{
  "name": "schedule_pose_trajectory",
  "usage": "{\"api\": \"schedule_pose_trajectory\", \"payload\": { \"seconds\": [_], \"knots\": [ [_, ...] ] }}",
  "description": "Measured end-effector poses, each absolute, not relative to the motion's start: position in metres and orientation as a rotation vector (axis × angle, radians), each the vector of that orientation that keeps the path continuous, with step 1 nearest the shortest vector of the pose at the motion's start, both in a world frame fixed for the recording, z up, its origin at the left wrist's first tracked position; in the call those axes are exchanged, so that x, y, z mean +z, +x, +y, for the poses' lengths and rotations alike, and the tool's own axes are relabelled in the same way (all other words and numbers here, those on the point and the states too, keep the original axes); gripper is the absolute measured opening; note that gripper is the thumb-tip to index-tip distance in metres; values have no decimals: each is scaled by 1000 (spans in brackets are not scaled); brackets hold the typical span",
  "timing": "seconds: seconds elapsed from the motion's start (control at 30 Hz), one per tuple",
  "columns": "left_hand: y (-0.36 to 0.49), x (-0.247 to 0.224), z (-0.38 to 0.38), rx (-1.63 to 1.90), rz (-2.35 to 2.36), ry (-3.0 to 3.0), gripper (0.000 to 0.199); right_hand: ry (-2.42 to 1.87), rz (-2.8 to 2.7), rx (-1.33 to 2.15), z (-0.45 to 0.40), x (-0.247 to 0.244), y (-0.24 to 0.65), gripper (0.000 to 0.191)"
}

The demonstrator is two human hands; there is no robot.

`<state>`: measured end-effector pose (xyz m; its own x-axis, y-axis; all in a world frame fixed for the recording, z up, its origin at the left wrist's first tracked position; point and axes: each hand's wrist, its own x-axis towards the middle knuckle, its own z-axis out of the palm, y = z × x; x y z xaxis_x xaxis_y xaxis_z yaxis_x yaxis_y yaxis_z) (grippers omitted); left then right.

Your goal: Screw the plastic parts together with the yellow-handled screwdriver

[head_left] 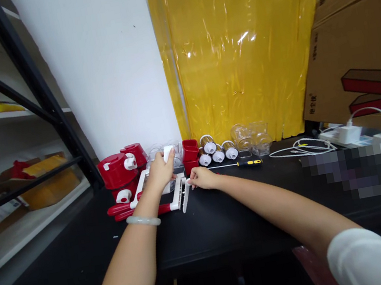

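Note:
My left hand [161, 168] is closed on a small white part [168, 153], held above a white frame with red handles [161, 209]. Close to the right end of that frame, my right hand [201, 179] pinches a white strip [186, 195] that slants down toward the table. Red round housings with white knobs [118, 171] are stacked to the left. Behind my hands stand red square cups [190, 151] and several metallic cylinders with white ends [217, 153]. My fingers hide part of both held pieces.
A yellow-and-black screwdriver [249, 163] lies behind my right forearm. Clear plastic cups [259, 137] stand near the yellow sheeting [234, 56]. White cables and chargers [349, 134] are at right, beside a big carton [361, 43]. Black-framed shelves [24, 68] rise at left.

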<state>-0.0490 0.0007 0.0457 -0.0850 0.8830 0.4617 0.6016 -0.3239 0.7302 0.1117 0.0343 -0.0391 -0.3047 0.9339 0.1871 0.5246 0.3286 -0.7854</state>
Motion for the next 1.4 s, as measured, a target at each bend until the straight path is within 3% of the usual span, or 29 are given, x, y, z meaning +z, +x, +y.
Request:
{"api": "schedule_pose_trajectory", "payload": {
  "seconds": [0.73, 1.03, 1.4],
  "knots": [
    [-48, 49, -3, 1284, 1745, 1943, 56, -1070, -1955, 685, 42, -43, 104, 19],
    [-48, 49, -3, 1289, 1752, 1949, 58, -934, -2249, 158, 29, -41, 113, 21],
    [-47, 50, -4, 1282, 1754, 1935, 55, -1145, -2300, 114, 33, -43, 100, 7]
  ]
}}
